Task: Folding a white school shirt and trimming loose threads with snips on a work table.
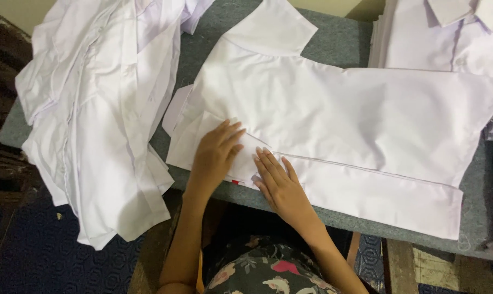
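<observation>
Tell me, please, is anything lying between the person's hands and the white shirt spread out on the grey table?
Nothing visible does. The left hand and the right hand both lie flat, palms down, directly on the white shirt near its front edge. The heap of white shirts sits off to the left on the grey table, apart from both hands.

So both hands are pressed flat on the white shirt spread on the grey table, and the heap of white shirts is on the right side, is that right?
Not quite. The heap of white shirts lies on the left, hanging over the table's edge, as the head view shows. The rest holds: the left hand and right hand lie flat on the white shirt spread on the grey table.
</observation>
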